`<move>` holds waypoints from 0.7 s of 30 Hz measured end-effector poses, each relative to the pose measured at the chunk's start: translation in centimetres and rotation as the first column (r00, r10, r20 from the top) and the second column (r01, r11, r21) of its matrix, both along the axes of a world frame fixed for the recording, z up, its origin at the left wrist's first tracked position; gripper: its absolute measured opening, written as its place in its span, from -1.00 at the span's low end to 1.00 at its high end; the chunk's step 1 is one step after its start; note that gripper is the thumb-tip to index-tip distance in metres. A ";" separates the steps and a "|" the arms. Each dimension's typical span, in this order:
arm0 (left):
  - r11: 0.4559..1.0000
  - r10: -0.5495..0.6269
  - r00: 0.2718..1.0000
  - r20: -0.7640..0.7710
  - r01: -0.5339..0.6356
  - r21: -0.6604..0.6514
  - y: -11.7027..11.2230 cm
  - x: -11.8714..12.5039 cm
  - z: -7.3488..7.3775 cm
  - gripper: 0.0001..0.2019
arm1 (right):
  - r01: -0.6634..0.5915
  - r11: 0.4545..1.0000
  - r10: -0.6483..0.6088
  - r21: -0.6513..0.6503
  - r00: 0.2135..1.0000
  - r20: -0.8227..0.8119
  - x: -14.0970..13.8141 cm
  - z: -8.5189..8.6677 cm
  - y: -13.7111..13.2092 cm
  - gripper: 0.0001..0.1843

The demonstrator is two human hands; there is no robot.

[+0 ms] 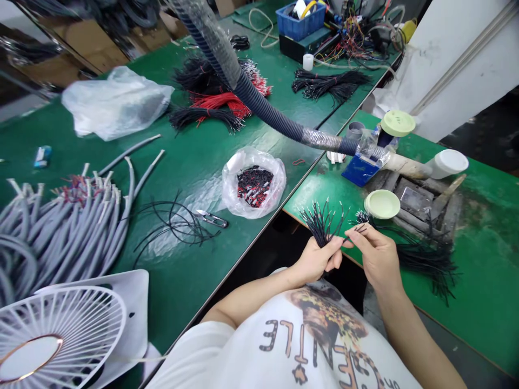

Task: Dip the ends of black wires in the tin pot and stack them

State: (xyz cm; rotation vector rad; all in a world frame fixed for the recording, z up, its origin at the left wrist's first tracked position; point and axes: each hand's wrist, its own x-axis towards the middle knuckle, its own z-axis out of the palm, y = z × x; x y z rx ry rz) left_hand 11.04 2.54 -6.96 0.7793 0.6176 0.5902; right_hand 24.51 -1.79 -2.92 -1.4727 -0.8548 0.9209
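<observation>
My left hand is closed round a bunch of short black wires that fan upward over the edge of the right-hand green table. My right hand pinches one or two black wires just right of the bunch, its fingertips touching the left hand's. A heap of more black wires lies on the table beside my right hand. A pale green dish sits just beyond my hands.
A corrugated hose crosses above the tables to a soldering area with metal bars. On the left table lie a plastic bag of small parts, snips, grey cables, wire bundles and a white fan.
</observation>
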 end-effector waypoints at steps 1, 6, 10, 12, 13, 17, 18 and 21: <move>1.000 0.012 1.000 -0.016 -0.012 0.014 0.0 0.0 -0.1 -0.47 | 0.004 1.000 -0.004 -0.015 1.000 -0.004 -0.1 -0.1 0.0 -0.79; 0.997 -0.037 0.997 -0.070 0.042 0.070 -0.1 -0.2 -0.8 -0.38 | 0.030 0.999 -0.027 -0.044 0.998 0.061 -0.4 -0.5 -0.1 -0.74; 0.991 -0.090 0.994 -0.065 0.096 0.094 0.0 -0.4 -0.6 -0.35 | 0.066 0.995 -0.063 -0.069 0.997 0.047 -0.1 -0.6 0.1 -0.75; 0.987 -0.126 0.991 -0.040 0.129 0.100 0.0 -0.4 -0.3 -0.33 | 0.102 0.994 -0.101 -0.041 0.994 0.031 0.2 -0.6 0.3 -0.79; 0.985 -0.138 0.990 -0.027 0.140 0.104 0.0 -0.4 -0.2 -0.33 | 0.126 0.992 -0.126 -0.017 0.992 0.023 0.4 -0.7 0.5 -0.82; 0.981 -0.123 0.992 -0.025 0.125 0.146 0.0 -0.5 0.0 -0.36 | 0.174 0.985 -0.174 -0.006 0.985 -0.010 0.7 -0.9 0.8 -0.81; 0.981 -0.106 0.994 -0.036 0.110 0.159 0.0 -0.5 0.0 -0.37 | 0.152 0.988 -0.153 -0.036 0.988 -0.029 0.6 -0.9 0.7 -0.78; 0.973 -0.068 0.996 -0.055 0.078 0.218 0.1 -0.6 0.0 -0.36 | 0.020 0.989 -0.039 -0.144 0.990 -0.134 0.0 -1.0 0.3 -0.70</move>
